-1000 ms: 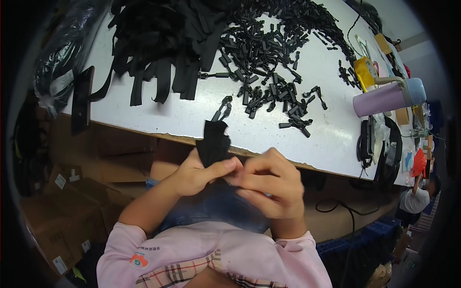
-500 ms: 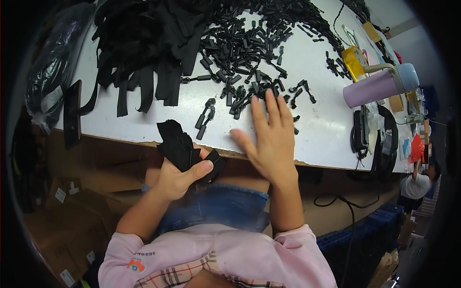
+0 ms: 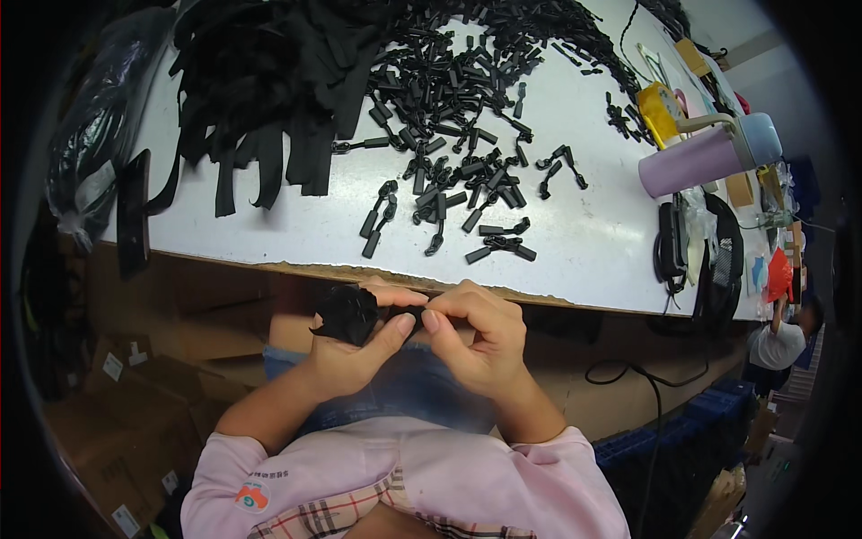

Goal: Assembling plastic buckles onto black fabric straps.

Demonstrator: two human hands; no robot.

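My left hand is closed around a bunched black fabric strip just below the table's front edge. Beside it, my right hand is closed in a pinch. Its thumb and forefinger meet the fingertips of the left hand at the strip's end. Whatever sits between the right fingertips is hidden. Beyond both hands, many black zipper sliders with long pulls lie scattered on the white table. A larger heap of them spreads toward the back.
A pile of black fabric strips hangs toward me at the back left, beside a clear plastic bag. On the right stand a purple bottle and a yellow packet. Cardboard boxes are at lower left. A person is far right.
My right hand has come back from the sliders to meet the left hand. Some sliders now lie nearer the front edge. The left hand has turned slightly with the strip.
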